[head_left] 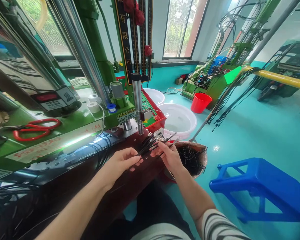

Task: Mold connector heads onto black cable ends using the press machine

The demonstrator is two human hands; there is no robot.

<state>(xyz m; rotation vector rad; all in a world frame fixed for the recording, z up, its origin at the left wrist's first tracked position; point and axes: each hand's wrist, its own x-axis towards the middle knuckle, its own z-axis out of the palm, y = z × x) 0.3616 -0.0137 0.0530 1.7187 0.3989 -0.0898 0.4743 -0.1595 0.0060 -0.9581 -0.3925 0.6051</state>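
My left hand (125,160) is closed, its thumb and fingers pinching thin black cables (147,146) over the edge of the dark red-brown worktop (110,186). To its right, my right hand (169,156) is closed on the same black strands near their ends. Some of the ends stick out past my right fingers. Just behind the hands lies a small heap of pale or silvery end pieces (158,134), too small to make out. Below and right of my right hand stands a lined bin (204,150) holding black scraps (190,159).
A green press (110,120) fills the left, with red-handled scissors (35,128) on it. Its red-edged control panel (153,113) stands behind my hands. White tubs (180,133), a red bucket (201,102) and a blue stool (267,186) are right. Cables (236,96) hang from a yellow bar.
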